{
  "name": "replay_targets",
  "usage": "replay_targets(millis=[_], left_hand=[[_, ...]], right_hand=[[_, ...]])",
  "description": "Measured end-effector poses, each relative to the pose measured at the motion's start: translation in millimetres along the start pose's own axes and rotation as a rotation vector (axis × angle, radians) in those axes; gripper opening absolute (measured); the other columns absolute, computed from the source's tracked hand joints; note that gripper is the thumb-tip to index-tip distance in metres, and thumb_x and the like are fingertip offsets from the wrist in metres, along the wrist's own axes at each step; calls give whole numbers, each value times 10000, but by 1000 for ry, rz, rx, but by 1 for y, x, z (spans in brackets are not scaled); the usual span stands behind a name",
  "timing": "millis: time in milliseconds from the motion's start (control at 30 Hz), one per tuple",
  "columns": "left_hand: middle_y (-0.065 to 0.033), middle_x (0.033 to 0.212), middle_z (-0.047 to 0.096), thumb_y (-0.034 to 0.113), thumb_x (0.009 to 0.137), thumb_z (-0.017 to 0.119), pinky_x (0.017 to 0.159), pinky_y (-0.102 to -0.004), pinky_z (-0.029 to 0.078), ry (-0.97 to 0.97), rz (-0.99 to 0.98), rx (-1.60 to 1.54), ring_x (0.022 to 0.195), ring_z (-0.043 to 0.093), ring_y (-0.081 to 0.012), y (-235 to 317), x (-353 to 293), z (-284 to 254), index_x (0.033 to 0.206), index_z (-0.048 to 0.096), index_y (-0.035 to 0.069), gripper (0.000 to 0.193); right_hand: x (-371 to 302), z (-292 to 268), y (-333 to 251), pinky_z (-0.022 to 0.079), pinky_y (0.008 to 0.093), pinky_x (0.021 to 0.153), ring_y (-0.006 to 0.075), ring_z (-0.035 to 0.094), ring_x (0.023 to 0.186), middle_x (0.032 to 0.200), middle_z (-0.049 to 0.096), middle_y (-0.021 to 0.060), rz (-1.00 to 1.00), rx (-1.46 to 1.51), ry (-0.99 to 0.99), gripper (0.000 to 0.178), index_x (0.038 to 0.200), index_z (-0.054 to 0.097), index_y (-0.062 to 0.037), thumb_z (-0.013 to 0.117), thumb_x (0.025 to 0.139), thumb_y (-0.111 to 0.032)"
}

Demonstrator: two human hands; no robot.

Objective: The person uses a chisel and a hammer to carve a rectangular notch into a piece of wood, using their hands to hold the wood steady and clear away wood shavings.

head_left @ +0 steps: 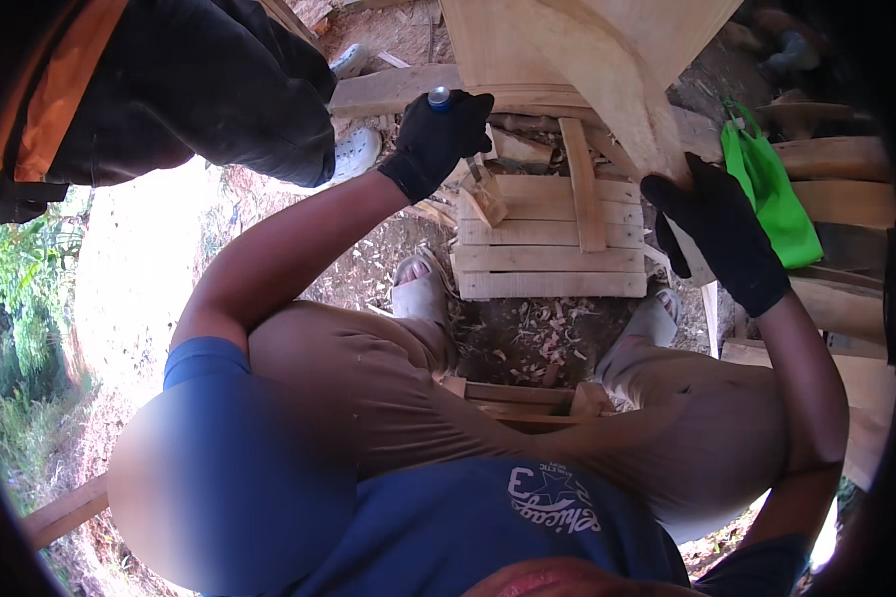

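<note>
My left hand (436,141), in a black glove, is closed around a blue-handled tool (439,98) that looks like a chisel. Its handle end points up, and a narrow metal part shows below my fingers. Just under it, a small wood piece (485,201) rests on a low slatted wooden platform (553,261). On the right, my gloved right hand (719,224) grips the narrow lower end of a pale wooden board (607,65). That board has a curved carved edge and widens away from me. My right fingers are partly hidden behind it.
Another person's dark-trousered leg (209,90) and white shoe (356,154) are at the far left. A green bag (770,189) hangs beside stacked timber (836,204) at right. A loose slat (581,184) lies across the platform. Wood shavings (543,333) litter the ground between my feet.
</note>
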State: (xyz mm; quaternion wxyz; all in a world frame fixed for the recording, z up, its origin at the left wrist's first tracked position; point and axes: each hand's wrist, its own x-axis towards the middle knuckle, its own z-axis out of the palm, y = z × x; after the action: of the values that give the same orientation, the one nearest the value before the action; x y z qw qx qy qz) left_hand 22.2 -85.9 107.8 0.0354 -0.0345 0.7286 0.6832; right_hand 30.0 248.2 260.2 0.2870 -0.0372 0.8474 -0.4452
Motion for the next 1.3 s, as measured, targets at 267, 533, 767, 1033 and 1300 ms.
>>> replay_targets(millis=[267,533,767,1033,1300], left_hand=[[-72,696,679,233,1022,703,592,-332,536,67,-118,54,655,698,-171,31,4,17,879,706,22,255],[-77,711,688,249,992,734,587,-332,564,95,-110,-1,616,695,-170,22,10,22,850,708,4,284],[-70,740,701,266,1010,697,594,-337,578,64,-67,74,640,717,-166,29,12,26,942,701,1,274],[-66,809,714,266,987,732,597,-336,563,34,-121,240,680,722,-173,36,8,24,966,727,9,257],[-88,782,746,328,996,696,658,-337,610,-36,82,275,680,757,-172,17,16,30,1012,762,34,302]], right_hand=[[-42,-13,-46,527,347,684,185,644,705,825,682,113,-516,-640,344,431,1269,668,11,748,992,-309],[-53,-12,-60,559,427,740,269,696,710,847,740,142,-356,-532,347,405,1304,693,-55,756,981,-292],[-45,-16,-21,556,417,743,297,696,832,848,728,175,-692,-920,433,513,1286,706,-2,757,967,-400],[-65,-5,-86,434,242,541,51,559,593,697,627,22,-267,-205,311,215,1110,680,8,715,1011,-179],[-38,-18,-18,503,289,577,101,623,604,720,674,33,-646,-869,312,346,1214,702,-22,753,989,-280]])
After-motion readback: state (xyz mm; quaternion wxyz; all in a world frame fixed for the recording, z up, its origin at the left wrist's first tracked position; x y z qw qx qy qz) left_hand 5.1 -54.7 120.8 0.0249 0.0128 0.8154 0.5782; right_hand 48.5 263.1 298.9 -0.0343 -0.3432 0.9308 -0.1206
